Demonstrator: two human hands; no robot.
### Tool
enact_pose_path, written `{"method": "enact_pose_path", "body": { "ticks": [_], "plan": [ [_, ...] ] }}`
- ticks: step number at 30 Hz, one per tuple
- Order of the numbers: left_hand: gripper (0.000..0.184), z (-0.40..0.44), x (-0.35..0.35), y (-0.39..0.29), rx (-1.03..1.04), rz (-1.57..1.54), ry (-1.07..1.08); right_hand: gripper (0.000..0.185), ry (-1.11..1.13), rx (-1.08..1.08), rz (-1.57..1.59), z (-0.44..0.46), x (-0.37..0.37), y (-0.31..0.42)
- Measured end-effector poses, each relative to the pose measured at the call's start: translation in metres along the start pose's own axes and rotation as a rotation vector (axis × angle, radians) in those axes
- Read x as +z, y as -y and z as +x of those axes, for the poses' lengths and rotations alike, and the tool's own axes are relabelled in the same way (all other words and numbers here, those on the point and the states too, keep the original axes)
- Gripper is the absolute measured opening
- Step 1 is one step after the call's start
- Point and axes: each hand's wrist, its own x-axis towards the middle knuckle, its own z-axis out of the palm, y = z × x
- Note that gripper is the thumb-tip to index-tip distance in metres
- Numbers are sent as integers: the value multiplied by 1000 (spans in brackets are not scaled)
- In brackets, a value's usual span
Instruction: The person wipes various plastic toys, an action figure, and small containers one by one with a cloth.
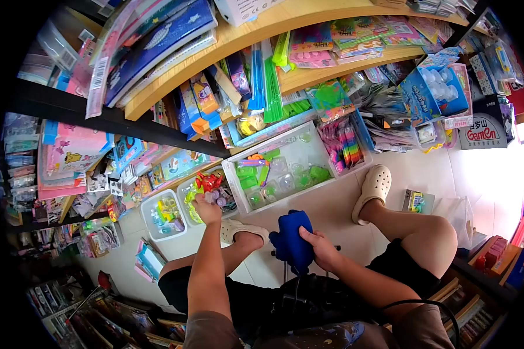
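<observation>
In my right hand [315, 245] I hold a blue cloth [292, 235] above the floor between my knees; my thumb lies on its right side. My left hand [206, 208] reaches over a clear bin [230, 207], its fingers closed at some red items [208, 181]. Whether the fingers grip a red item is too small to tell. Left of that bin, a white bin [174, 234] holds small yellow and blue items. A larger white tray [266, 204] with green and clear items sits to the right.
Wooden shelves [239, 29] packed with stationery curve across the top. A tray of rainbow items [348, 145] and a blue box [434, 93] stand at the right. My feet in beige clogs [375, 186] rest on the tiled floor [262, 264]. A small box [416, 200] lies beyond my right leg.
</observation>
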Motion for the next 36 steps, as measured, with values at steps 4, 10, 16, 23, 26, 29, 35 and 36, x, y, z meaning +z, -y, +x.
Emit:
{"method": "enact_pose_path", "body": {
  "ticks": [4,10,16,23,26,29,35,36],
  "plan": [
    [37,5,8,4,372,370,127,51,-20,65,8,7,-10,-2],
    [59,-7,43,24,426,669,286,45,-124,52,35,12,-17,-3],
    [74,11,49,25,196,690,383,50,-100,94,41,13,-19,-1],
    [65,9,47,6,232,584,416,49,-134,64,110,15,-24,-1],
    [57,8,46,-9,318,577,403,44,-177,27,187,15,-22,0],
    [51,5,43,-38,427,504,341,42,-214,15,222,13,-22,3],
    [36,15,83,-73,712,365,505,42,-238,21,269,13,-26,9],
    [34,18,98,-69,764,405,533,42,-242,22,279,14,-28,8]
  ]
}}
